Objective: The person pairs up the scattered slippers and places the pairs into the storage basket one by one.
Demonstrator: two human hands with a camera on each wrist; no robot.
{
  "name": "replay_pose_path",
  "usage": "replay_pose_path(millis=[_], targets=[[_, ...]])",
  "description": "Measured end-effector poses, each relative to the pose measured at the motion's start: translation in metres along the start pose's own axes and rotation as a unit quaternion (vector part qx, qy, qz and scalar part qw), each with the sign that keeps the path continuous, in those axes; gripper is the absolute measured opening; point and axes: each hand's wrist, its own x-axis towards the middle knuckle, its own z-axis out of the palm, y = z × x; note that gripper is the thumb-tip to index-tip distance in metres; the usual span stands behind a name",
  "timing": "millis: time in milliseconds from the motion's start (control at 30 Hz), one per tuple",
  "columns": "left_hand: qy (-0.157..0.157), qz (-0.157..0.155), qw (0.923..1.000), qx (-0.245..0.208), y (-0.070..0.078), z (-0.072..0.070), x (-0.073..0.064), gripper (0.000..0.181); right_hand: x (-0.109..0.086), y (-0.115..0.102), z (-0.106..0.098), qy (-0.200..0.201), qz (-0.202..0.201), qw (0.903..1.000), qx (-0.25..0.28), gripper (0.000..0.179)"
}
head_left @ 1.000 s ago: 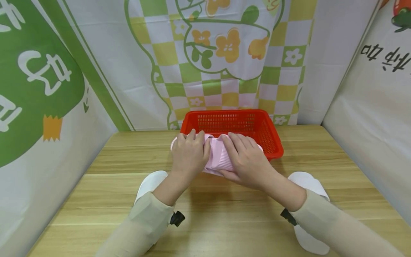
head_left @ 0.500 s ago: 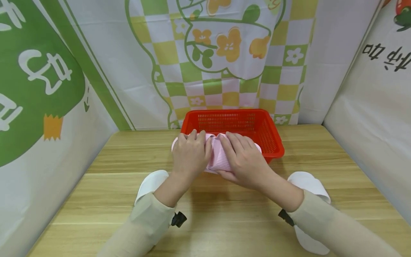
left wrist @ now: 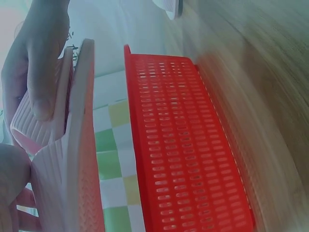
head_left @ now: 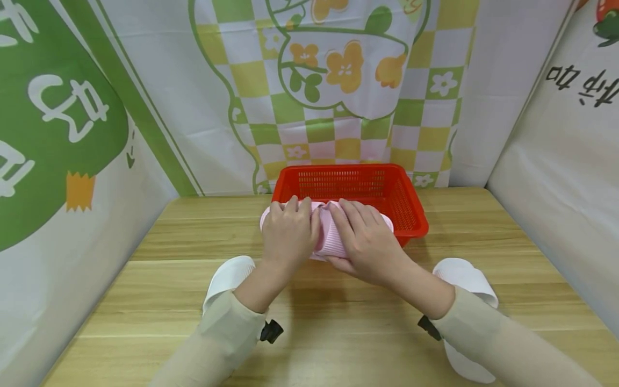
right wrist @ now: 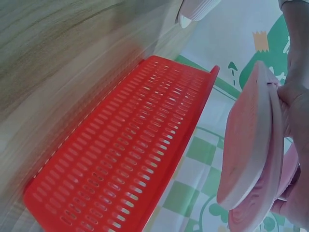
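Note:
A pair of pink slippers [head_left: 332, 236] with ribbed straps is held up before the basket's near side. My left hand [head_left: 288, 236] grips the left part, fingers over the top. On the right part, my right hand [head_left: 369, 242] has its fingers over the top and its thumb below. The right wrist view shows the two slippers' pale pink soles [right wrist: 248, 130] lying close against each other. In the left wrist view, one textured sole [left wrist: 87, 145] faces the basket, apart from it. My hands hide much of both slippers.
The red perforated plastic basket [head_left: 408, 215] stands at the table's back, against a checkered cloth wall. White slippers lie left [head_left: 227, 279] and right [head_left: 464, 277] on the wooden table [head_left: 329, 333], partly under my forearms. Cloth walls rise on both sides.
My hands have drawn slightly closer together, and the pink slippers' straps now meet more tightly in the middle. The basket and the white slippers stay where they were.

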Motion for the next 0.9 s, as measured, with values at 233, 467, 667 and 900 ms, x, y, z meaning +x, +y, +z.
replay_pose_path(millis=[233,467,667,900], targets=[[-0.01,-0.017,0.9998,-0.008,-0.001,0.0,-0.003,0.032,-0.003,0.003,-0.002,-0.004,0.001,0.9999,0.011,0.07],[-0.004,-0.013,0.9997,-0.019,-0.002,0.004,-0.005,0.036,-0.006,0.006,-0.003,-0.012,0.002,0.9998,0.013,0.072],[0.0,0.003,0.9995,-0.03,-0.003,0.004,-0.007,0.042,-0.006,0.009,-0.004,-0.002,0.002,0.9999,0.011,0.072],[0.003,0.011,0.9989,-0.046,-0.003,0.003,-0.008,0.045,-0.006,0.012,-0.004,0.019,-0.001,0.9997,0.014,0.07]])
